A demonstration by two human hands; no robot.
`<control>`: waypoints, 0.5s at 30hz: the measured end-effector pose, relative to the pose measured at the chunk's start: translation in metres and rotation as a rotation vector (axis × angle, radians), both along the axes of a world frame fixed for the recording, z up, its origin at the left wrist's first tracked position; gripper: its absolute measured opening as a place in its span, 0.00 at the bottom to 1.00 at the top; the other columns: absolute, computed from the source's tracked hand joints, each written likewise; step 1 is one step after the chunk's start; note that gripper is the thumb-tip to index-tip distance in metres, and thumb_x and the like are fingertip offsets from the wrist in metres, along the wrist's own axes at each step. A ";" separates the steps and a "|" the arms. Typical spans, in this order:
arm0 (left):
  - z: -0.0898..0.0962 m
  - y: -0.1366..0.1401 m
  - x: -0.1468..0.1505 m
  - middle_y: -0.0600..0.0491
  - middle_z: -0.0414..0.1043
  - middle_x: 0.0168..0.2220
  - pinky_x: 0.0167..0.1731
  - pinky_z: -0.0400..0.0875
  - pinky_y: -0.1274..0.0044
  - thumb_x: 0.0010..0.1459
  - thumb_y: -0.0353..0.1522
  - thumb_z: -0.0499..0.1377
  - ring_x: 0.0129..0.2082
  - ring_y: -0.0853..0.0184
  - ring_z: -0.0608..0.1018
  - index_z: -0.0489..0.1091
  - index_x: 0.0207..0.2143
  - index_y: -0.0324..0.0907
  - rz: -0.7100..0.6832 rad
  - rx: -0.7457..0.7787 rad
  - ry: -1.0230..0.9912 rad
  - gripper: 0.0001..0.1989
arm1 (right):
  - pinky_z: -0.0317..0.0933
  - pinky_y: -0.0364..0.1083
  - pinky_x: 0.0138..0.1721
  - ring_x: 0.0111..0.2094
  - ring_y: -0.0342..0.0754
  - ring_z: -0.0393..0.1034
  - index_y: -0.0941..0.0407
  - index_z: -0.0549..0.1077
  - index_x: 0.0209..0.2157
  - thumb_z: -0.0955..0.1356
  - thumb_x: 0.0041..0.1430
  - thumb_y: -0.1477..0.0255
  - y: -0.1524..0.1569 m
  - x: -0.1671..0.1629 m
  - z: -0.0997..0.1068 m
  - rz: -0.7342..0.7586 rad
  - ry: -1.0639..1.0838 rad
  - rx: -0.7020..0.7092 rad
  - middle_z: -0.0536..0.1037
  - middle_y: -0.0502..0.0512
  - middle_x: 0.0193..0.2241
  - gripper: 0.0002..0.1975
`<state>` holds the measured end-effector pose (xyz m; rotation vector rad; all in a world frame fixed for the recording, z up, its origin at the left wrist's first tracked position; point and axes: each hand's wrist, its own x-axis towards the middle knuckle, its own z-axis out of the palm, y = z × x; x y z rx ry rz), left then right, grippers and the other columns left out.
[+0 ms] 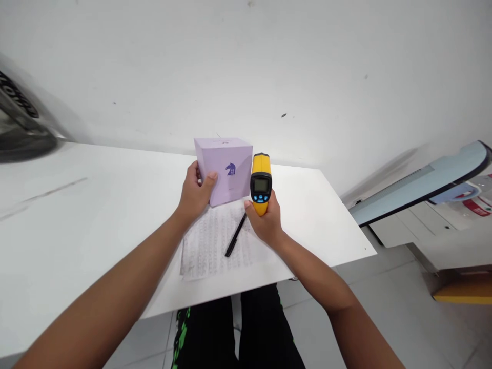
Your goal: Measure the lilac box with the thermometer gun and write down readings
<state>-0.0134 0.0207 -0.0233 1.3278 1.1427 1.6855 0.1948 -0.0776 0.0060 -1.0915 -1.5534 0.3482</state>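
At the far left, a dark, glossy object (23, 138) with pale lettering on it stands by the back edge of the white desk (115, 220), cut off by the frame; I cannot tell what it is. In front of it, a grey streak (57, 189) slants across the desktop toward the left side. Farther right, the left forearm reaches in over the desk's front edge, and the left hand (196, 195) is closed around the left side of a lilac box (226, 179), thumb pressed on the front face and fingers behind. The box is near the middle of the back edge, a dark horse-head emblem (230, 169) facing the person; whether its base touches the desk I cannot tell. Below it, a sheet of paper (209, 246) covered in rows of faint marks lies toward the front edge. A black pen (236, 236) lies aslant on the sheet, its far end close to the right thumb. Just right of the box, the right hand (268, 220) is wrapped around the handle of a yellow-and-black handheld device (261, 166), its small grey screen and blue buttons turned toward the person. Beyond the desk's right edge leans a pale blue panel (418, 189) with a black rim.
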 end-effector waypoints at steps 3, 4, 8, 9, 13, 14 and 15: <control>0.001 -0.001 0.000 0.40 0.82 0.59 0.59 0.84 0.53 0.54 0.70 0.73 0.61 0.44 0.84 0.75 0.62 0.49 -0.004 -0.004 0.002 0.47 | 0.74 0.53 0.39 0.37 0.52 0.72 0.49 0.72 0.54 0.74 0.68 0.60 0.000 0.000 0.000 0.004 0.001 -0.022 0.77 0.51 0.39 0.17; 0.001 -0.001 0.000 0.40 0.82 0.59 0.60 0.84 0.53 0.54 0.70 0.73 0.61 0.43 0.84 0.75 0.62 0.49 -0.006 -0.009 0.002 0.47 | 0.74 0.53 0.40 0.37 0.52 0.72 0.49 0.72 0.55 0.73 0.69 0.60 0.000 0.000 0.000 0.000 -0.001 -0.029 0.77 0.51 0.39 0.17; 0.003 -0.003 0.001 0.40 0.82 0.60 0.60 0.84 0.51 0.53 0.71 0.73 0.61 0.42 0.84 0.75 0.63 0.49 -0.007 -0.031 0.005 0.48 | 0.76 0.55 0.44 0.41 0.54 0.75 0.50 0.73 0.61 0.74 0.70 0.55 0.002 0.003 0.001 -0.036 0.002 -0.052 0.81 0.55 0.44 0.24; 0.003 -0.003 0.001 0.39 0.82 0.60 0.60 0.84 0.51 0.53 0.71 0.73 0.62 0.42 0.84 0.75 0.63 0.49 -0.006 -0.035 0.007 0.49 | 0.76 0.55 0.45 0.42 0.55 0.76 0.50 0.73 0.64 0.75 0.69 0.54 0.003 0.006 0.001 -0.051 0.010 -0.070 0.82 0.56 0.45 0.28; 0.003 -0.004 0.001 0.39 0.81 0.61 0.62 0.84 0.51 0.54 0.70 0.73 0.64 0.42 0.83 0.74 0.64 0.50 -0.016 -0.034 0.001 0.48 | 0.75 0.55 0.44 0.43 0.57 0.79 0.51 0.70 0.74 0.77 0.69 0.48 0.011 0.029 0.008 -0.147 0.009 -0.196 0.84 0.59 0.47 0.40; 0.003 -0.005 0.001 0.39 0.81 0.62 0.63 0.83 0.51 0.54 0.70 0.73 0.64 0.42 0.83 0.74 0.64 0.50 -0.021 -0.032 -0.001 0.48 | 0.75 0.55 0.45 0.44 0.58 0.80 0.50 0.71 0.74 0.75 0.71 0.46 0.015 0.036 0.011 -0.173 -0.017 -0.226 0.86 0.61 0.49 0.39; 0.004 -0.005 0.001 0.39 0.81 0.62 0.64 0.83 0.50 0.54 0.70 0.73 0.64 0.42 0.83 0.74 0.64 0.50 -0.025 -0.030 -0.003 0.48 | 0.75 0.56 0.46 0.46 0.60 0.81 0.50 0.74 0.72 0.74 0.73 0.45 0.018 0.044 0.013 -0.213 -0.056 -0.245 0.87 0.62 0.51 0.36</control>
